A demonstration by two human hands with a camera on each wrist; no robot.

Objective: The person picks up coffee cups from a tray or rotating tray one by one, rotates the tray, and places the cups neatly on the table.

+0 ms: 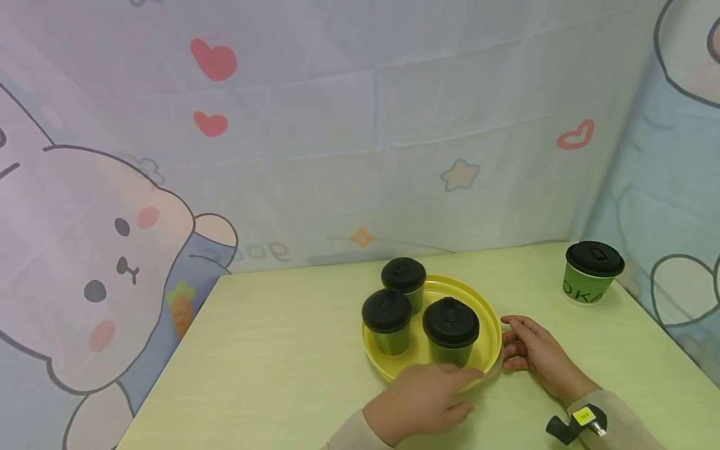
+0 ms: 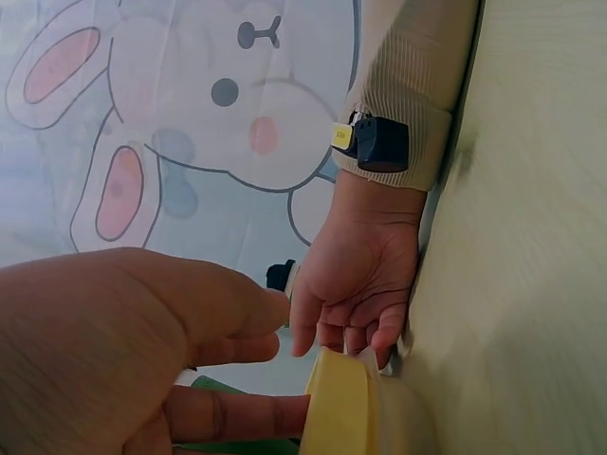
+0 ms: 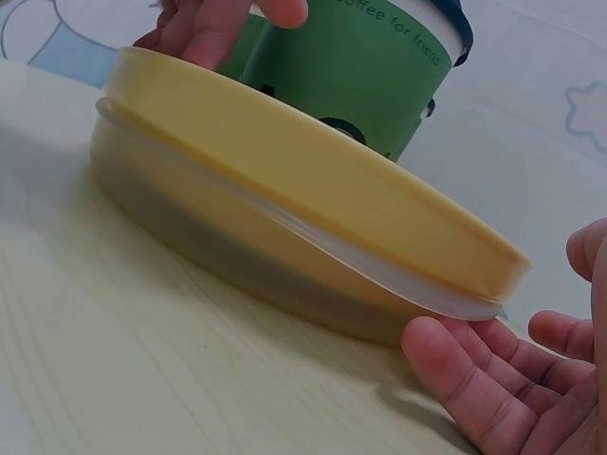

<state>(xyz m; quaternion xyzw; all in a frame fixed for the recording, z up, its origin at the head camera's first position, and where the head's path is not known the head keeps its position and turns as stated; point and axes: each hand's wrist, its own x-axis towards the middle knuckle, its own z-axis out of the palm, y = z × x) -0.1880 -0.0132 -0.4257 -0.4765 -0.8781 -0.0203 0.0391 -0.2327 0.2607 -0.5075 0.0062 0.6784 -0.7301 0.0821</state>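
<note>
A yellow round tray point(image 1: 485, 312) holds three green paper cups with black lids: a front-right cup point(image 1: 452, 331), a front-left cup point(image 1: 387, 322) and a back cup point(image 1: 405, 281). In the right wrist view, a translucent rim and base point(image 3: 256, 251) show under the tray's yellow wall point(image 3: 313, 161). My left hand point(image 1: 419, 400) is at the tray's front edge, its fingers reaching over the wall beside the front-right cup. My right hand point(image 1: 542, 359) lies palm inward at the tray's right side, its loosely bent fingertips point(image 3: 436, 346) at the translucent rim.
Another green cup point(image 1: 587, 284) with a black lid stands at the table's back right. A patterned cloth point(image 1: 337, 125) hangs behind the pale wooden table point(image 1: 270, 350). A small black device point(image 1: 574, 425) is strapped on the right sleeve.
</note>
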